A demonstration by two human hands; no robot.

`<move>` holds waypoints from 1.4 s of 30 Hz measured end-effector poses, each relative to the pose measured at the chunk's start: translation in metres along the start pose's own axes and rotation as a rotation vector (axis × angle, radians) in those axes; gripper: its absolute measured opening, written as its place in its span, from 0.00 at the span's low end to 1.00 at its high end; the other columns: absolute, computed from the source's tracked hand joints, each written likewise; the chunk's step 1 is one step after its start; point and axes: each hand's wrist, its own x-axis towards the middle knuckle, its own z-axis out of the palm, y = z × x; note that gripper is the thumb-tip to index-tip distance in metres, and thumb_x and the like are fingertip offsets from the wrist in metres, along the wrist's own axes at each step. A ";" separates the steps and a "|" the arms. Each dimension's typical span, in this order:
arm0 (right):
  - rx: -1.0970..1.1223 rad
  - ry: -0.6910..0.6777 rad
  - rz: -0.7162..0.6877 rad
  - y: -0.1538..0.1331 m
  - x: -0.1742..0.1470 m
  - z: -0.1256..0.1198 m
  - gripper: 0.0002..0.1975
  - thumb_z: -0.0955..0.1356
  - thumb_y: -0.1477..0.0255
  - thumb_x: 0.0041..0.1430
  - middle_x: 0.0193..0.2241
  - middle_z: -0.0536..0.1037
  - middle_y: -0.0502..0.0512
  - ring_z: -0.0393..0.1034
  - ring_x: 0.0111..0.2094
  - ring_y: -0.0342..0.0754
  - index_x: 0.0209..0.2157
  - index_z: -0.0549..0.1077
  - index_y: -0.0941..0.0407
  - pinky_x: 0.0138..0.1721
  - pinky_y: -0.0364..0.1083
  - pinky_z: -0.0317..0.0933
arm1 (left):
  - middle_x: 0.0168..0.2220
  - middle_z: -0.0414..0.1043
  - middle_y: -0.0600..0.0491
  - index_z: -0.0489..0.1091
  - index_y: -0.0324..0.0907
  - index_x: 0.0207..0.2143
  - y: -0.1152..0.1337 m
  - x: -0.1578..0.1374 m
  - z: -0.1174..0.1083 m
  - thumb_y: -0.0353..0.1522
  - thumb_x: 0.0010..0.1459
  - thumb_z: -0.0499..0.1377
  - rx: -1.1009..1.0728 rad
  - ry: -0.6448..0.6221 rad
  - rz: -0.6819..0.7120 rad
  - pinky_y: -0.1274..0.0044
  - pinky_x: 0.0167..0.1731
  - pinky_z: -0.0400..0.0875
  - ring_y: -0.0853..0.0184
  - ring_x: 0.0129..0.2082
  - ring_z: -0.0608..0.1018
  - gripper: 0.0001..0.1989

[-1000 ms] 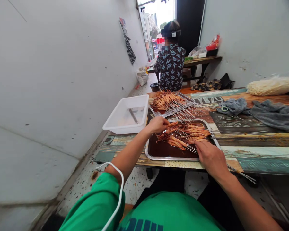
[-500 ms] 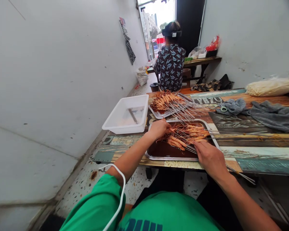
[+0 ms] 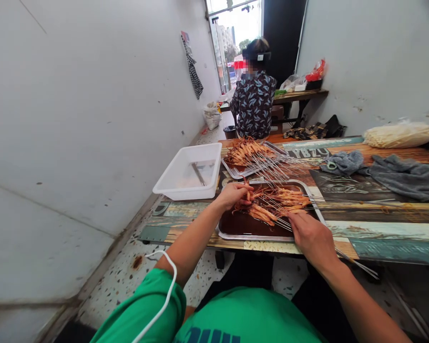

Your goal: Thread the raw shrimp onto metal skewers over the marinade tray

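Head view, left hand part-hiding food, right hand part-hiding skewers

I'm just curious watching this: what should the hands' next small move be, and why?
Perhaps the left hand should ease its piece of food toward the skewers held in the right hand: it pinches that piece over the tray, and the skewers slant leftward.

Head camera: up high, near side of the table
Facing: forward and down over the table
Table: close by
Glass door: far past the table
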 end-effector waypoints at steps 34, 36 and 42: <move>0.085 0.088 -0.004 0.003 -0.001 0.002 0.12 0.60 0.74 0.61 0.31 0.75 0.55 0.68 0.34 0.44 0.40 0.73 0.58 0.34 0.41 0.57 | 0.26 0.73 0.48 0.69 0.33 0.29 0.006 0.015 0.007 0.25 0.54 0.57 -0.576 -0.081 -0.347 0.77 0.31 0.75 0.69 0.29 0.77 0.02; 0.084 0.091 -0.003 0.002 -0.001 0.002 0.12 0.60 0.73 0.61 0.30 0.75 0.54 0.68 0.33 0.44 0.39 0.73 0.58 0.33 0.41 0.57 | 0.26 0.72 0.48 0.69 0.33 0.29 0.006 0.016 0.007 0.25 0.55 0.56 -0.612 -0.070 -0.355 0.76 0.32 0.76 0.69 0.30 0.77 0.03; 0.088 0.099 0.021 0.003 -0.003 0.003 0.12 0.60 0.73 0.61 0.32 0.76 0.54 0.69 0.34 0.43 0.39 0.73 0.57 0.32 0.40 0.57 | 0.28 0.73 0.46 0.69 0.32 0.29 0.000 0.018 0.007 0.25 0.57 0.54 -0.669 -0.051 -0.265 0.76 0.35 0.75 0.68 0.33 0.77 0.06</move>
